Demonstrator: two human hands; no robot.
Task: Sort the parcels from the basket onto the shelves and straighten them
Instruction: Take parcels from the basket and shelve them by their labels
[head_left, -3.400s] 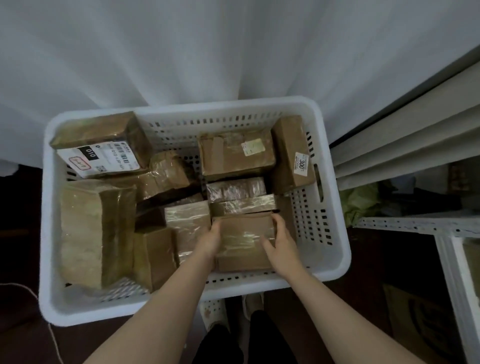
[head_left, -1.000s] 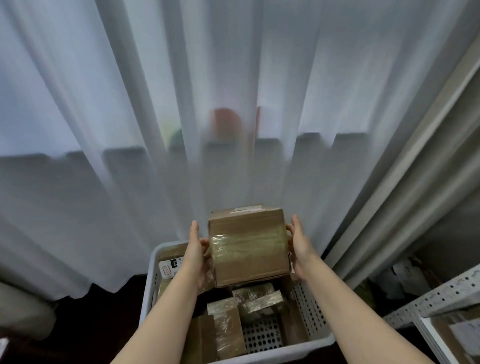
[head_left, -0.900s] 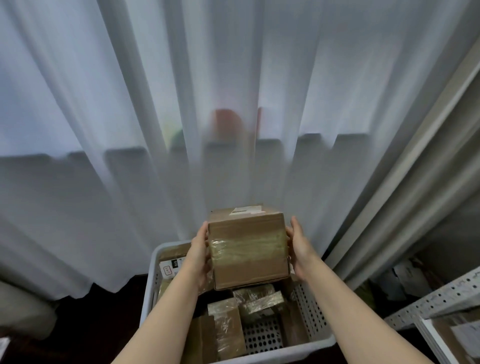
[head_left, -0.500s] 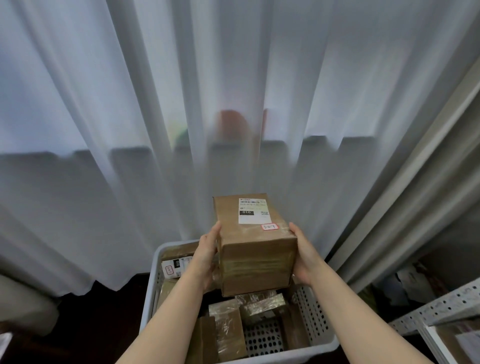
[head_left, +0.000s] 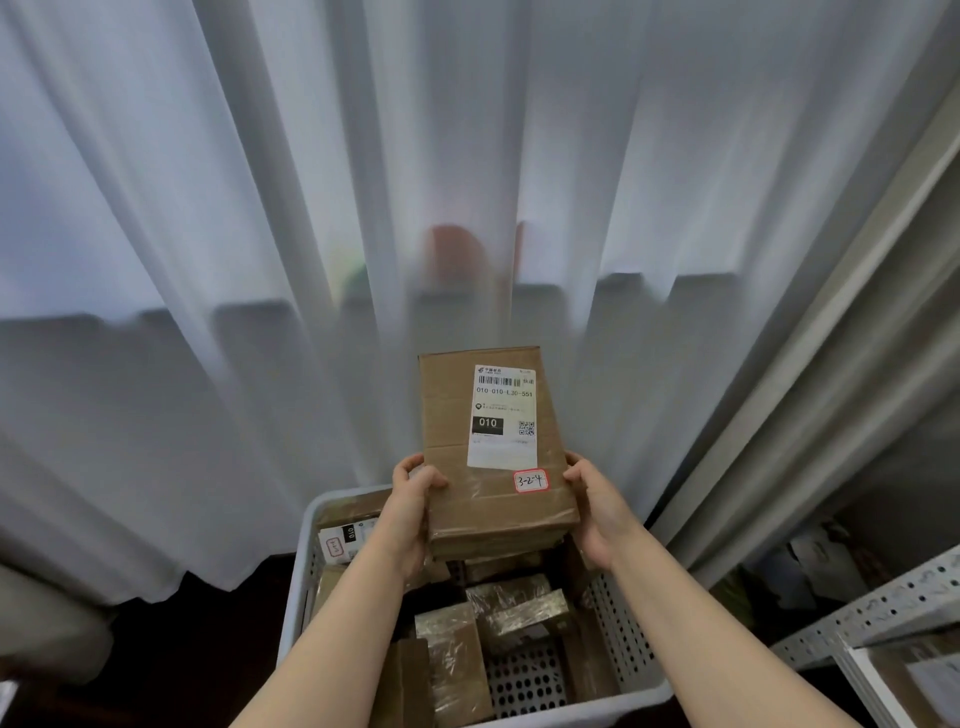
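Observation:
A brown cardboard parcel (head_left: 457, 467) is held up above the white perforated basket (head_left: 618, 644), its labelled face turned toward me. The face carries a white shipping label reading 010 and a small red-edged sticker marked 3-2-4. My left hand (head_left: 410, 499) grips the parcel's left edge, thumb on the front. My right hand (head_left: 597, 504) grips its right edge. Several taped brown parcels (head_left: 457, 654) lie in the basket below.
A white sheer curtain (head_left: 311, 208) hangs right behind the basket. A white perforated metal shelf frame (head_left: 883, 608) stands at the lower right with a parcel on it. Dark floor shows at the lower left.
Both hands lifted the parcel out of the basket, then tipped it back until its labelled face points at me. The view rose from the basket to the curtain.

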